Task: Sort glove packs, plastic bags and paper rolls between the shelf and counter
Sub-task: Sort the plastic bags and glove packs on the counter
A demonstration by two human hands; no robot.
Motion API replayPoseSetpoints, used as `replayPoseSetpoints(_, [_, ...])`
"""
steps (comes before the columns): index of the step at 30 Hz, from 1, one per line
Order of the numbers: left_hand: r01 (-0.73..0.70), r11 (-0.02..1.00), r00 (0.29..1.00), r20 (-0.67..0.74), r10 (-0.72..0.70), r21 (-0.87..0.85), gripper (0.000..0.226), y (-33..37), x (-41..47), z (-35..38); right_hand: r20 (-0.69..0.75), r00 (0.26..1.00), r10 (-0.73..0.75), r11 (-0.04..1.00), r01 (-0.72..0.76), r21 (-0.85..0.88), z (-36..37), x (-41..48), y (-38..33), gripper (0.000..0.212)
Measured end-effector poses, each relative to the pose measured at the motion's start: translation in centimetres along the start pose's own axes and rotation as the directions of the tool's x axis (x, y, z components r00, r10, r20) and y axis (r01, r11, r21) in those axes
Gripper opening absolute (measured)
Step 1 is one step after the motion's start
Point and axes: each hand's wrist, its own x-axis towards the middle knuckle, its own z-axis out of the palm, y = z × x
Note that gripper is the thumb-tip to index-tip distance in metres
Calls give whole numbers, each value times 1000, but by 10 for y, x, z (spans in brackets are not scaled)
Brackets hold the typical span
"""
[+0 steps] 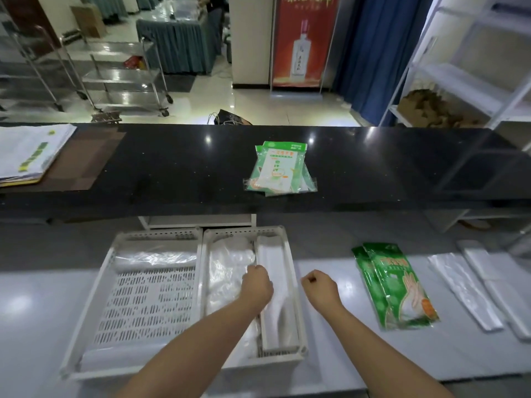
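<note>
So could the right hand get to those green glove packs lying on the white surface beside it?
Probably yes. The right hand hangs closed over bare surface just left of the green glove packs, and nothing lies between them. The white basket sits on its other side.

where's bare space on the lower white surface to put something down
Free: the strip between the right basket and the green glove packs, though the right hand hovers there, and the patch left of the left basket. Crowded: the right end, with glove packs and plastic bags close together.
</note>
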Motion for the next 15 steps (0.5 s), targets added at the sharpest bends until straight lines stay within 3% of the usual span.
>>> replayPoseSetpoints(2, [-105, 979, 993, -43, 114, 174, 30, -1, -2, 0, 17, 1000, 6, 1000, -6, -29, 1, 2, 3, 19])
replayPoseSetpoints(4, [-211, 948, 976, 6, 216, 239, 39, -1, -2, 4, 36, 999, 23, 999, -21, -40, 1, 2, 6, 18])
replayPoseSetpoints(8, [-276, 921, 960, 111, 255, 273, 42, 0, -9, 17, 68, 997, 45, 999, -43, -27, -2, 2, 19, 19])
replayPoseSetpoints(11, [-264, 927, 964, 37, 263, 268, 38, 10, -10, 16, 82, 994, 73, 997, -75, 22, -11, 4, 33, 18])
replayPoseSetpoints(15, [-275, 944, 956, -51, 289, 183, 48, 50, -14, 6, 92, 991, 100, 987, -110, 117, -42, 1, 53, 24])
